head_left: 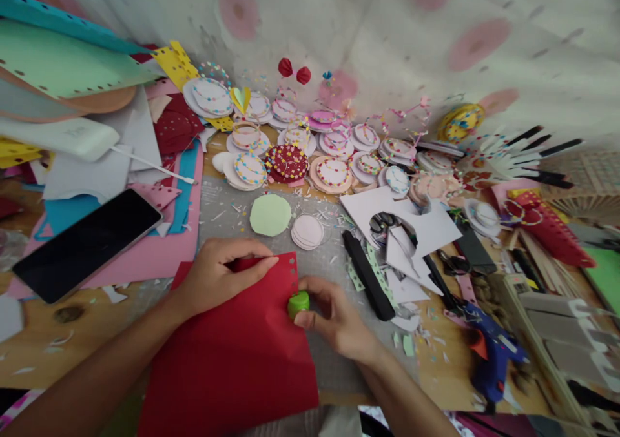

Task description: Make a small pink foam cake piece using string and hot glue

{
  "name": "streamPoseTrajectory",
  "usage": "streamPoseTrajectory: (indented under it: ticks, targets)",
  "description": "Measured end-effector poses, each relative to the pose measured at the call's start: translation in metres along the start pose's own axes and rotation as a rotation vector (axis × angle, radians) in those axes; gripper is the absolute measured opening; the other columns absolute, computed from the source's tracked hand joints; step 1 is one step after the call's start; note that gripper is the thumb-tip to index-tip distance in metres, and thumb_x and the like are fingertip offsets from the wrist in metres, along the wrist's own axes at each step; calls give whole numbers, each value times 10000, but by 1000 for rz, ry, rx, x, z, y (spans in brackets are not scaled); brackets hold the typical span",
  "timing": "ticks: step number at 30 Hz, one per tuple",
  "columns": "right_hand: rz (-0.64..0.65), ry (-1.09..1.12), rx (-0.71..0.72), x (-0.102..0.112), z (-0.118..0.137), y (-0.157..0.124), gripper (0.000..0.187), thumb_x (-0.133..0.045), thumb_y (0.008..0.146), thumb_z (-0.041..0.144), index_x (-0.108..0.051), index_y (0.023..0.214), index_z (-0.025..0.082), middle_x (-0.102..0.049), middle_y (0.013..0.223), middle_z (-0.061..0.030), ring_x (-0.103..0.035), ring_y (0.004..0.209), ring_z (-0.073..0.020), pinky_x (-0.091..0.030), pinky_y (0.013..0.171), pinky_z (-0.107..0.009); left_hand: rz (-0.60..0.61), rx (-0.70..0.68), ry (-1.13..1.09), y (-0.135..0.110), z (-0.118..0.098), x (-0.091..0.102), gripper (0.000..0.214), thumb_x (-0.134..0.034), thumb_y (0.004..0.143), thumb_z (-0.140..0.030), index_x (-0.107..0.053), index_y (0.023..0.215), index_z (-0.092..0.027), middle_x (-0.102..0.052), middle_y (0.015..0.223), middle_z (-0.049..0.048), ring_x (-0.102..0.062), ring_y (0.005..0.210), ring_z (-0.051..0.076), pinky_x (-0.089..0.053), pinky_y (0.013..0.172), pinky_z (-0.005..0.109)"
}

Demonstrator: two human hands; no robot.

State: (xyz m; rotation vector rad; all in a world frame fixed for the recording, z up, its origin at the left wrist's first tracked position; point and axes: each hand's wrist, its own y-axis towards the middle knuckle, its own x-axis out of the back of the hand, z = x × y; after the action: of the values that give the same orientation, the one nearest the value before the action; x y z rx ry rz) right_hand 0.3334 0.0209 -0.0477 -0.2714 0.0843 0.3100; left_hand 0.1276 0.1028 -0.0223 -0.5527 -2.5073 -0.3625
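Observation:
A sheet of red paper hangs partly over the table's front edge. My left hand pinches its upper edge between thumb and fingers. On the sheet's right edge sits a small green craft punch, gripped between the thumb and fingers of my right hand. A short row of punched holes runs along that edge above the punch. Just beyond my hands lie a pale green paper disc and a small stack of white paper discs on a grey mat.
A black phone rests on pink and blue paper at the left. Several decorated paper hats line the back. Cut white card, a black bar-shaped object and a blue glue gun lie to the right. Paper scraps litter the surface.

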Motion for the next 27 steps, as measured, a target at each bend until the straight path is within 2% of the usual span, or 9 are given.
streamPoseTrajectory:
  ticks: [5,11,16,21,24,27]
  targets:
    - [-42,20,5,-2,-3,1,335,-738,747,474,-612,864,187,-580,794,-10,-509,763,-169,-398,720,-280,-2,-8,-3,-2,1,-2,108,-649,822,-244,-733,762,-211,-736,711,-60,-640,620,85,-466,596,143]
    - [57,90,-33,6,3,4,309,-756,756,411,-637,956,207,-604,869,-1,-546,825,-158,-416,769,-268,-32,51,-42,0,5,0,103,-658,815,-266,-733,772,-209,-738,732,-46,-642,643,100,-473,615,157]
    - [-44,112,-21,23,11,5,299,-742,782,400,-656,1008,225,-645,913,-1,-590,851,-146,-444,785,-252,-53,99,-65,5,7,3,156,-647,824,-315,-726,773,-191,-735,758,-15,-636,677,125,-471,634,187]
    - [-163,59,50,37,16,8,285,-671,837,444,-650,1009,219,-702,931,-28,-649,871,-176,-473,824,-290,-14,119,-34,5,10,6,227,-618,834,-363,-724,763,-176,-724,740,4,-621,668,143,-459,614,214]
    - [-219,1,101,41,16,8,303,-593,885,474,-647,1041,220,-717,959,-44,-665,886,-198,-493,820,-313,-34,147,-34,-1,8,15,234,-610,830,-380,-726,772,-184,-728,758,4,-629,686,149,-472,632,217]
    - [-261,-67,146,44,14,8,326,-495,937,491,-663,1008,221,-718,1009,-54,-643,990,-221,-491,871,-337,-96,200,-14,-11,3,29,245,-619,814,-411,-729,768,-198,-728,747,-3,-627,667,150,-477,623,215]
